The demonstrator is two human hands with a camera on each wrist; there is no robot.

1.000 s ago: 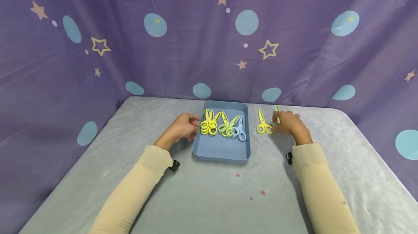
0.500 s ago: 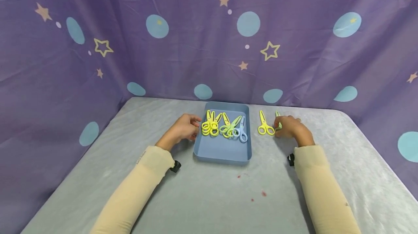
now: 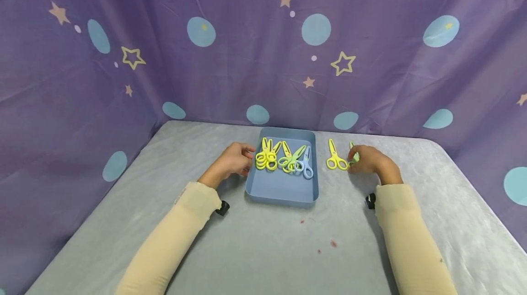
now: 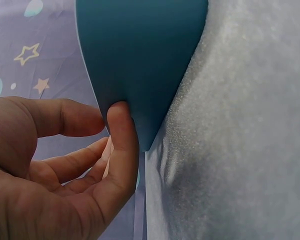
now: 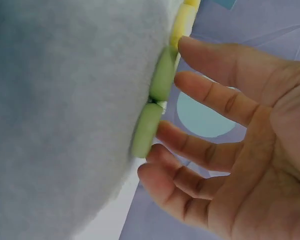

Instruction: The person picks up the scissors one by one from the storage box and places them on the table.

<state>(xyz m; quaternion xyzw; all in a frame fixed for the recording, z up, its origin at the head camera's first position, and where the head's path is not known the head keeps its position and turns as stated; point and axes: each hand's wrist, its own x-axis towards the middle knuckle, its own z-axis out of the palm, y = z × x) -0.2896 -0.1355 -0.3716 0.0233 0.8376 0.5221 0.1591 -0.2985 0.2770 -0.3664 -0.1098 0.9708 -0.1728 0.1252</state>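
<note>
My left hand (image 3: 234, 158) is at the left side of a blue tray (image 3: 282, 194). In the left wrist view, one fingertip of that hand rests against the tray's outer wall (image 4: 145, 55), the other fingers lightly bent beside it. Several yellow scissors (image 3: 263, 154), a light green pair (image 3: 297, 155) and a blue pair (image 3: 306, 167) lie inside the tray. To its right, my right hand (image 3: 368, 160) is over another green pair of scissors (image 3: 352, 160), partly hiding it. The right wrist view shows spread fingers beside its green handles (image 5: 163, 75), not closed round them.
Yellow scissors (image 3: 334, 155) lie between the tray and my right hand. A grey-white cloth (image 3: 263, 249) with small red spots covers the table. A purple patterned curtain (image 3: 247, 57) stands behind and to the left.
My right hand has shifted slightly right, and more of the green scissors beneath it shows. My left hand stays at the tray's side. The head view has turned a little.
</note>
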